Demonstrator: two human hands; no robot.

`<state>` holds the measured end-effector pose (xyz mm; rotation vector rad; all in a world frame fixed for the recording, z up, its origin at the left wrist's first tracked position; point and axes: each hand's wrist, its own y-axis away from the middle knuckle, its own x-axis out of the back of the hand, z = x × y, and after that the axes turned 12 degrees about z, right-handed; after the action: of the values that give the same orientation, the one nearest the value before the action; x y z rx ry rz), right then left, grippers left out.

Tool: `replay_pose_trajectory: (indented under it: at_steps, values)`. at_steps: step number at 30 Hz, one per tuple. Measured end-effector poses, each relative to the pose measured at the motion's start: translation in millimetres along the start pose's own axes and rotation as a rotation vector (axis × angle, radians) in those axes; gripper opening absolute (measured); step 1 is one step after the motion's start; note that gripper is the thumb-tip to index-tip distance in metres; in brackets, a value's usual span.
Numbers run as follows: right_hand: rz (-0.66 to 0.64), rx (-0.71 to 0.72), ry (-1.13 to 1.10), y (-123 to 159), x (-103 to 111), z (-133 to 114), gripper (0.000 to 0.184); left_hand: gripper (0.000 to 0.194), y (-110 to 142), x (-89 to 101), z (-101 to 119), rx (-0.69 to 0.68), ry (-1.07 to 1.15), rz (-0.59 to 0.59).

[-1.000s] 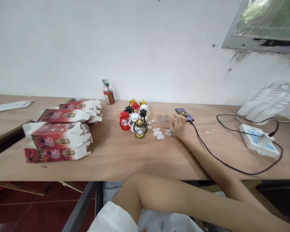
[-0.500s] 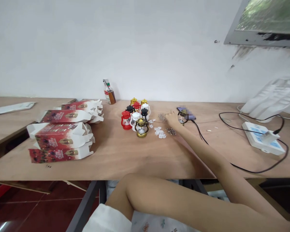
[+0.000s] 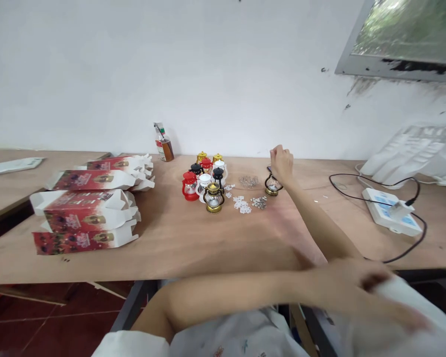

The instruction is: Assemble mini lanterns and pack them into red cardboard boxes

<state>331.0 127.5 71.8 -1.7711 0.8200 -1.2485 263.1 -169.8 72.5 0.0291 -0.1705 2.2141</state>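
My right hand (image 3: 282, 162), its fingers curled in, is raised over the back of the table; anything inside the curl is hidden. Just below and left of it stands a small bronze-coloured lantern (image 3: 273, 187), its top covered by the hand. Stretched across my lap to the right, my left hand (image 3: 367, 295) is smeared by motion beside my white right sleeve. Left of the lone lantern lie small clear pieces (image 3: 249, 181), little metal discs (image 3: 259, 203) and white tags (image 3: 242, 204). A cluster of red, white, black and gold lanterns (image 3: 214, 199) stands farther left.
Several red and white cardboard boxes (image 3: 78, 218) lie at the left. A bottle of brown liquid (image 3: 165, 145) stands by the wall. At the right are a white power strip (image 3: 388, 210), a black cable (image 3: 425, 243) and stacked white material (image 3: 397, 153). A phone is mostly hidden.
My right hand has moved from near the clear pieces to the right and up, its fingers now curled. My left hand has come into view at the lower right. The view has shifted slightly.
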Motion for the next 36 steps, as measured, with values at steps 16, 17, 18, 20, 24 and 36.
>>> replay_pose_trajectory:
  at_steps: [16, 17, 18, 20, 24, 36]
  values:
    - [0.259, -0.630, -0.808, 40.7, 31.1, -30.4, 0.036, 0.065, 3.4, 183.3, -55.5, 0.123, 0.197, 0.969]
    - [0.245, -0.693, -0.871, 46.8, 33.9, -42.0, 0.036, 0.068, 5.8, 184.4, -54.7, 0.073, 0.246, 0.969]
    - [0.227, -0.729, -0.919, 53.8, 36.0, -52.8, 0.036, 0.067, 8.4, 184.7, -54.4, 0.027, 0.284, 0.973]
    - [0.165, -0.765, -0.988, 68.5, 38.5, -70.2, 0.034, 0.062, 14.7, 184.0, -55.0, -0.040, 0.312, 1.007]
    - [0.021, -0.862, -1.073, 86.8, 39.7, -82.7, 0.037, 0.048, 32.7, 183.9, -60.5, -0.081, 0.187, 1.072]
    - [-0.187, -0.811, -1.243, 96.7, 54.6, -79.2, 0.043, 0.045, 60.3, 229.8, -64.5, -0.384, 0.336, 1.382]
